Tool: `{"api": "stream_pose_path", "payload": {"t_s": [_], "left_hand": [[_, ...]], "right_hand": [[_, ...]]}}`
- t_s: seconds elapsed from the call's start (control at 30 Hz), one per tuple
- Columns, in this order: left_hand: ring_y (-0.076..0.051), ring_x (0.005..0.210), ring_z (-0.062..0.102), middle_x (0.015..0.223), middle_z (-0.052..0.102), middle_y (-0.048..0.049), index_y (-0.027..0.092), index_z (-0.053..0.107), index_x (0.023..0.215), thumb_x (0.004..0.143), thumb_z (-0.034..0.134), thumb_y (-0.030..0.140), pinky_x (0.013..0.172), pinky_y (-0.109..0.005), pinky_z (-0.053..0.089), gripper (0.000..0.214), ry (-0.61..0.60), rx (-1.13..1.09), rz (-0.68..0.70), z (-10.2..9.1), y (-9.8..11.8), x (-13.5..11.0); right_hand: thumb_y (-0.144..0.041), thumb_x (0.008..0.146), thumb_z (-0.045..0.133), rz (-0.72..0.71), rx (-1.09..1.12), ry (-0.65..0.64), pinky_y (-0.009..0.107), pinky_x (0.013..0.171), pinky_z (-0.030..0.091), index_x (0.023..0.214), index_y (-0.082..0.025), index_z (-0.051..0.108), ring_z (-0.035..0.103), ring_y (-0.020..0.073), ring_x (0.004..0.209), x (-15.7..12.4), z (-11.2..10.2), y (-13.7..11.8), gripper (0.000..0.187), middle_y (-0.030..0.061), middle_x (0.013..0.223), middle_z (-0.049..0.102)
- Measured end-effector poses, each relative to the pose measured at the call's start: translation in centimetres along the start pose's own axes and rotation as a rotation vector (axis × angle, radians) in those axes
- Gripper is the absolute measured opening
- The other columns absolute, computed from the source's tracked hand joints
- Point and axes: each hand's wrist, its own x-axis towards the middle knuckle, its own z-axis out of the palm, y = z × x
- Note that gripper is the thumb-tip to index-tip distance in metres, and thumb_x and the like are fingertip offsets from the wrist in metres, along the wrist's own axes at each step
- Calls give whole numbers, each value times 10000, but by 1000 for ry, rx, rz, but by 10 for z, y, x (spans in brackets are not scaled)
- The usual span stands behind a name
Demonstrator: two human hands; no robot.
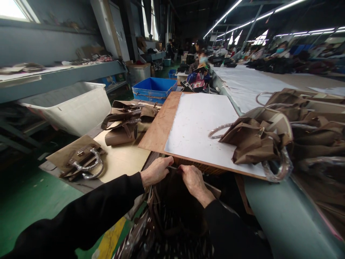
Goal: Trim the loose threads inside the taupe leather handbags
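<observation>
Both hands are at the near edge of the board, over my lap. My left hand (157, 171) is closed with fingers pinched on the upper edge of a dark brown handbag (175, 201). A short gap to the right, my right hand (194, 182) pinches the same edge. The bag hangs open below them, its inside in deep shadow. Plastic-wrapped handle parts (140, 228) show at its lower left. On the board's right side leans another brown handbag (254, 135) with wrapped handles and a metal clasp.
A white sheet (201, 122) covers most of the wooden board (159, 122). Brown bag parts (122, 133) and a handbag (83, 160) lie to the left. More brown bags (318, 133) crowd the right. Beyond are a blue bin (153, 95), a white tub (72, 104) and co-workers.
</observation>
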Motion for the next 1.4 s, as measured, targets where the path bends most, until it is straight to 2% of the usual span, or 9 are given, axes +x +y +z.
{"api": "stream_pose_path", "payload": {"t_s": [0.17,0.33,0.47,0.63,0.87,1.1,1.27,1.4], "left_hand": [[-155,735,536,771,586,7,181,518,886,658,545,176,635,-227,374,229,-19,-46,-28,5,-11,4],[-141,674,529,703,591,0,168,574,812,696,510,177,601,-219,362,133,10,-69,-53,9,-8,3],[-144,669,534,689,601,-6,169,587,798,699,503,174,606,-221,365,130,42,-65,-56,11,-7,2],[-140,653,528,669,597,-5,167,607,771,694,510,181,599,-220,355,125,51,-47,-35,11,-12,4],[-141,649,525,673,604,-11,179,635,763,704,501,203,598,-222,352,148,15,19,-30,7,-8,7],[-134,622,511,636,584,1,189,624,729,697,497,205,577,-222,336,131,44,20,-24,11,-11,8],[-136,647,516,670,587,-5,170,585,735,691,484,191,613,-230,360,112,68,-72,-27,13,-15,8],[-129,666,509,750,582,-2,163,521,867,609,521,155,577,-210,364,257,72,-153,-85,9,-20,1]], "right_hand": [[-311,858,417,14,-80,-15,239,648,359,867,-259,642,629,167,812,-1,0,-5,232,28,812,697],[-321,858,432,-58,-49,44,233,638,349,918,-281,614,622,156,838,-1,5,-7,196,-6,871,684],[-292,874,395,-86,-45,79,230,643,346,861,-255,622,619,153,830,-1,6,-10,230,3,842,682],[-259,870,386,-72,-43,42,236,628,337,844,-247,625,619,158,818,2,5,-14,240,10,834,689],[-267,873,360,-10,-79,-2,255,622,334,888,-249,631,624,177,823,4,4,-16,273,32,849,694],[-309,870,377,-35,-37,13,256,619,325,859,-251,616,620,180,805,4,7,-14,246,21,833,686],[-211,882,333,-123,19,48,235,704,340,955,-218,596,602,156,861,3,8,-19,273,42,914,668],[-203,845,396,-134,41,-49,230,668,336,959,-219,585,602,159,857,1,0,-20,222,37,900,669]]}}
